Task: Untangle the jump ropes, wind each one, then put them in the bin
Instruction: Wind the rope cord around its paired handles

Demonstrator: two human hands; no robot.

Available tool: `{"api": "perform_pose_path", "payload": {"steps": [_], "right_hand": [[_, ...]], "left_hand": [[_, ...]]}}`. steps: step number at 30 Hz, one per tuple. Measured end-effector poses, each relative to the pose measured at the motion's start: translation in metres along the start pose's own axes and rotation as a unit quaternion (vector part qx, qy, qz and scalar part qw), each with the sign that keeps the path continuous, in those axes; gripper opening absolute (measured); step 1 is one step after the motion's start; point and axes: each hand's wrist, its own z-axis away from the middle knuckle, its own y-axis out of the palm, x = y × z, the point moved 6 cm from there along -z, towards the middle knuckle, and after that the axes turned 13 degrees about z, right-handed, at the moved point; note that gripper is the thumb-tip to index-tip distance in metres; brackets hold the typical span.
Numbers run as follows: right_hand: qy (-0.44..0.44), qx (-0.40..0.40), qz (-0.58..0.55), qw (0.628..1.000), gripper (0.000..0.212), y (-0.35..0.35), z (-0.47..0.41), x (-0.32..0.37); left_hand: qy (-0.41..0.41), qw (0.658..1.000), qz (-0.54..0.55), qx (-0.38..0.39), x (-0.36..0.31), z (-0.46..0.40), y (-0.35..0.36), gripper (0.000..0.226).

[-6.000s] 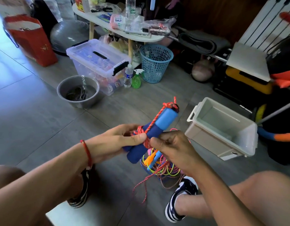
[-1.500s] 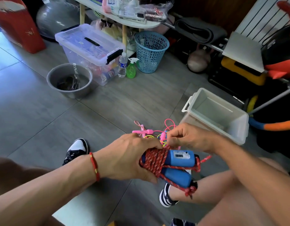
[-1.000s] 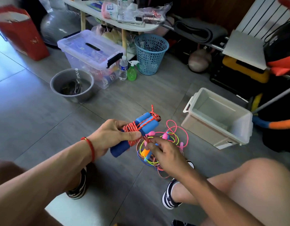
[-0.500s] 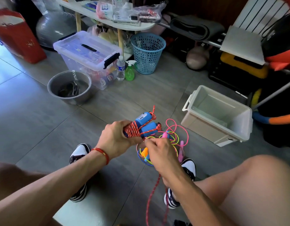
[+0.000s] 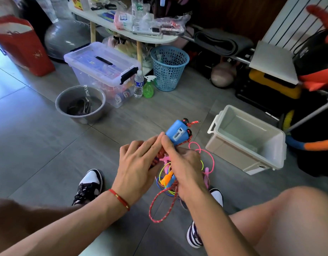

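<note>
I see the red jump rope [image 5: 160,207] wound around two blue handles [image 5: 177,133], and both hands hold this bundle above the floor. The handles stick up and away past the fingertips, toward the bin [image 5: 248,143]. The left hand [image 5: 139,169] wraps its fingers over the wound part. The right hand [image 5: 183,163] curls around the bundle from the other side, with its thumb pressed near the handles. A loose loop of red rope hangs down below the hands.

The wound rope is mostly hidden under the fingers, so I cannot tell how much is wrapped. A pile of other ropes [image 5: 203,163], pink, yellow and blue, lies on the floor under the hands, partly covered by them. The bin stands on the floor to the right, well apart from the hands.

Half a second ago the hands were lower and the right hand was pulling the rope toward me. Now both hands sit close together on the bundle, and the handles point more upward.
</note>
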Motion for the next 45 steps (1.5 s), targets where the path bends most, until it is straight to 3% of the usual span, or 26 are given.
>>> {"api": "perform_pose_path", "payload": {"steps": [3, 4, 6, 8, 9, 10, 12, 14, 17, 20, 23, 31, 38, 41, 43, 44, 45], "right_hand": [[-0.05, 0.028, 0.015, 0.998, 0.058, -0.009, -0.005, 0.004], [-0.08, 0.05, 0.036, 0.995, 0.06, -0.012, -0.006, 0.005], [-0.148, 0.104, 0.067, 0.981, 0.052, -0.014, -0.004, 0.011], [-0.179, 0.15, 0.063, 0.97, 0.031, -0.013, 0.001, 0.015], [-0.184, 0.158, 0.062, 0.968, 0.031, -0.012, 0.001, 0.015], [-0.194, 0.15, 0.069, 0.967, 0.042, -0.011, 0.001, 0.014], [-0.213, 0.106, 0.107, 0.965, 0.068, -0.007, -0.002, 0.009], [-0.21, 0.052, 0.139, 0.966, 0.071, -0.006, -0.004, 0.003], [-0.164, 0.028, 0.142, 0.976, 0.062, 0.001, -0.004, -0.004], [-0.161, 0.01, 0.189, 0.969, 0.054, 0.008, -0.004, -0.002], [-0.16, 0.004, 0.23, 0.96, 0.036, 0.007, -0.003, -0.004], [-0.186, -0.073, 0.26, 0.945, 0.038, 0.001, 0.013, 0.009], [-0.134, -0.069, 0.157, 0.976, 0.073, -0.019, 0.02, 0.018], [-0.118, -0.047, 0.115, 0.985, 0.062, -0.03, 0.006, 0.009], [-0.141, 0.012, 0.077, 0.987, 0.063, -0.029, 0.0, 0.005], [-0.153, 0.05, 0.053, 0.985, 0.069, -0.025, 0.0, 0.002], [-0.161, 0.084, 0.035, 0.983, 0.073, -0.021, 0.0, -0.001]], "left_hand": [[-0.072, 0.98, 0.174, 0.057, 0.009, -0.011, -0.006, 0.071], [-0.142, 0.949, 0.268, 0.081, 0.016, -0.015, -0.007, 0.078], [-0.282, 0.847, 0.423, 0.157, 0.03, -0.017, -0.005, 0.087], [-0.331, 0.752, 0.5, 0.274, 0.028, -0.009, 0.001, 0.06], [-0.334, 0.734, 0.512, 0.297, 0.028, -0.005, 0.002, 0.054], [-0.336, 0.732, 0.512, 0.299, 0.029, -0.004, 0.002, 0.056], [-0.334, 0.765, 0.482, 0.265, 0.033, -0.006, -0.001, 0.05], [-0.306, 0.839, 0.396, 0.215, 0.037, -0.014, -0.007, 0.031], [-0.29, 0.926, 0.202, 0.129, 0.044, -0.023, -0.017, 0.03], [-0.327, 0.932, 0.14, 0.066, 0.058, -0.023, -0.023, 0.031], [-0.308, 0.942, 0.118, 0.057, 0.055, -0.023, -0.022, 0.034], [-0.118, 0.993, -0.02, 0.007, 0.019, -0.015, -0.009, 0.061], [-0.006, 1.0, -0.002, 0.016, -0.008, -0.006, 0.002, 0.056], [-0.045, 0.988, 0.138, 0.047, -0.01, -0.007, -0.004, 0.059], [-0.14, 0.953, 0.258, 0.072, 0.003, -0.012, -0.009, 0.064], [-0.214, 0.913, 0.337, 0.089, 0.012, -0.013, -0.01, 0.071], [-0.297, 0.843, 0.433, 0.116, 0.019, -0.011, -0.007, 0.074]]}}
